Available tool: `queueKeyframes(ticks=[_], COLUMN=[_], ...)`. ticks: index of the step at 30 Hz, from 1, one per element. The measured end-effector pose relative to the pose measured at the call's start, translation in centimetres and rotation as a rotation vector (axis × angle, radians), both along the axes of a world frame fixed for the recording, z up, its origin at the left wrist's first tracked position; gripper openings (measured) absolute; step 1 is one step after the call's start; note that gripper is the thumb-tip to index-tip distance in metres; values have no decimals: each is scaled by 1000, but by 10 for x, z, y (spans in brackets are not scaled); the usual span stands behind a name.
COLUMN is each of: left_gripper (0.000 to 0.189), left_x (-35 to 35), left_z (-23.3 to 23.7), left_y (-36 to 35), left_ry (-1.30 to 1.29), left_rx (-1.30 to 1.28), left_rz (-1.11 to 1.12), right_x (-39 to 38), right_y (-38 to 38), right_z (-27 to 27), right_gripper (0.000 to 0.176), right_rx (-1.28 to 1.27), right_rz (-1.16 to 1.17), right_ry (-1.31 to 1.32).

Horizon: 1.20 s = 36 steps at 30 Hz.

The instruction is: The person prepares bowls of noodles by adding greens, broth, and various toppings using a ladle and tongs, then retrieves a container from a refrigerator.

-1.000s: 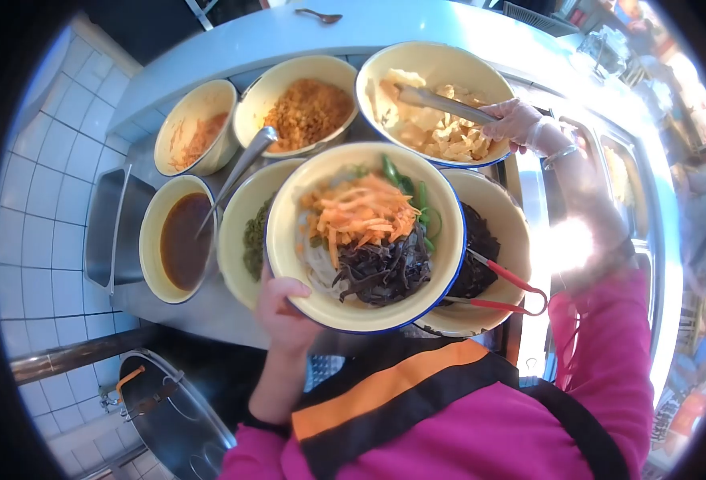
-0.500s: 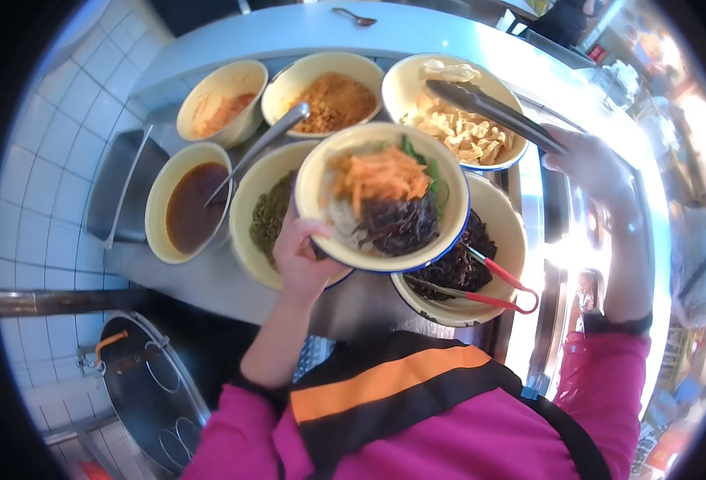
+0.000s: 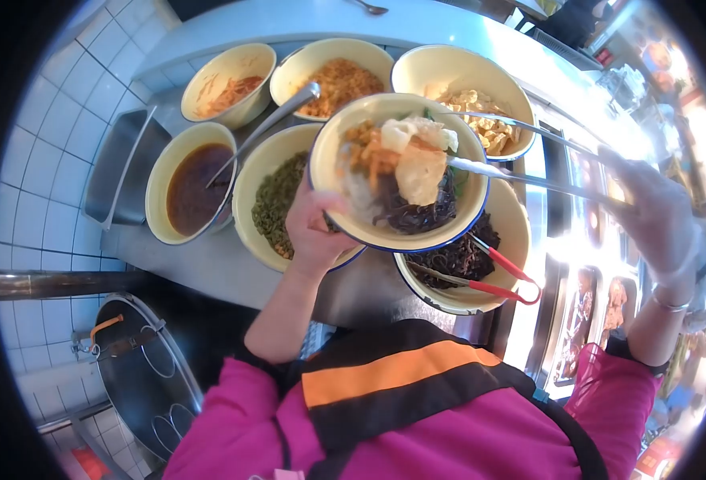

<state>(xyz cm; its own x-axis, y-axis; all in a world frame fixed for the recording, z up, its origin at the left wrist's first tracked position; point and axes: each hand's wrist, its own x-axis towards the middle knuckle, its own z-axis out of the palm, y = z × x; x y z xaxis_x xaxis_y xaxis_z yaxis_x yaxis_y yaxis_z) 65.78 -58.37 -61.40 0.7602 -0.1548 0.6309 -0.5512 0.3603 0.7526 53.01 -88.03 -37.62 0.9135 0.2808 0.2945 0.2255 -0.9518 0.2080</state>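
My left hand (image 3: 315, 232) grips the edge of a cream enamel bowl (image 3: 329, 148) with a blue rim, thumb over the lip. The bowl is held up above the other bowls. Inside it are orange shreds, dark strips, some green, and pale thin crisp pieces (image 3: 419, 174) on top. My right hand (image 3: 661, 220), in a clear glove, holds long metal tongs (image 3: 529, 179). The tongs' arms are spread, their tips over the held bowl beside the pale pieces. Behind, a large bowl (image 3: 409, 76) contains more pale pieces.
A brown sauce bowl (image 3: 158, 192) with a ladle (image 3: 277, 116) stands left. Beneath the held bowl are a bowl of chopped greens (image 3: 271, 204) and one of dark strips with red-handled tongs (image 3: 501, 276). Two orange-food bowls stand behind. Metal trays (image 3: 573, 344) lie right; a pot (image 3: 129, 376) lower left.
The tongs have moved from the back-right bowl to the held bowl, and their arms have spread. Pale crisp pieces now lie on its food. The held bowl has shifted slightly up and right.
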Motion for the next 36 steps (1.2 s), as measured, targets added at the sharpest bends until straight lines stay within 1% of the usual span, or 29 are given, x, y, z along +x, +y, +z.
queueKeyframes(ticks=[2, 3, 4, 6, 8, 10, 11, 12, 14, 16, 18, 19, 20, 22, 26, 28, 29, 30, 32, 33, 35, 36], left_gripper=[44, 45, 45, 42, 40, 39, 39, 39, 38, 44, 44, 43, 43, 41, 40, 42, 42, 44, 45, 46, 45, 45], left_x=[1, 2, 1, -1, -6, -17, -20, -24, -24, -26, -28, -28, -28, -26, -28, -27, -26, -25, -23, -21, -18, -17], left_z=[-2, -2, -2, -3, -4, 2, -6, -18, -18, -11, -8, -8, -6, -4, 1, 6, 6, 6, 6, 4, 3, 2], left_y=[0, 0, 1, 9, 21, 31, 39, 51, 55, 56, 55, 55, 53, 50, 43, 40, 38, 36, 34, 33, 32, 31], left_ry=[-25, -45, -48, -113, -132, -72, -78, -39, 7, -15, -18, -25, -18, -61, -28, 2, 4, 12, 20, 18, 14, 19], left_rx=[-37, -74, -78, 27, 144, 157, 155, 207, 270, 279, 293, 297, 299, 279, 291, 282, 283, 247, 209, 200, 183, 187], left_rz=[-12, -18, -28, 90, 197, 209, 198, 222, 252, 309, 333, 350, 356, 319, 329, 269, 275, 250, 229, 219, 211, 229], right_x=[-5, -3, 1, 24, 59, 99, 110, 117, 134, 145, 151, 152, 156, 165, 168, 156, 153, 148, 134, 127, 108, 95], right_y=[-14, -18, -24, -59, -78, -57, -59, -60, -49, -37, -28, -23, -23, -24, -24, -23, -27, -33, -36, -34, -63, -61], right_z=[8, 13, 13, -11, -42, -62, -80, -93, -97, -100, -96, -97, -101, -113, -117, -108, -105, -103, -97, -88, -95, -81], right_gripper=[57, 59, 59, 57, 46, 39, 36, 34, 33, 31, 26, 25, 25, 35, 34, 20, 26, 26, 34, 40, 40, 41], right_rx=[76, 158, 263, 281, 472, 32, -19, -69, -108, -144, -209, -264, -266, -334, -355, -218, -146, -147, 192, 229, 517, 440], right_rz=[-129, -331, -323, -199, -281, -550, -507, -460, -453, -432, -397, -372, -364, -326, -313, -302, -307, -303, -311, -412, -186, -114], right_ry=[66, 127, 108, 54, 197, 363, 316, 277, 311, 349, 398, 374, 380, 384, 403, 302, 320, 320, 297, 380, 227, 191])
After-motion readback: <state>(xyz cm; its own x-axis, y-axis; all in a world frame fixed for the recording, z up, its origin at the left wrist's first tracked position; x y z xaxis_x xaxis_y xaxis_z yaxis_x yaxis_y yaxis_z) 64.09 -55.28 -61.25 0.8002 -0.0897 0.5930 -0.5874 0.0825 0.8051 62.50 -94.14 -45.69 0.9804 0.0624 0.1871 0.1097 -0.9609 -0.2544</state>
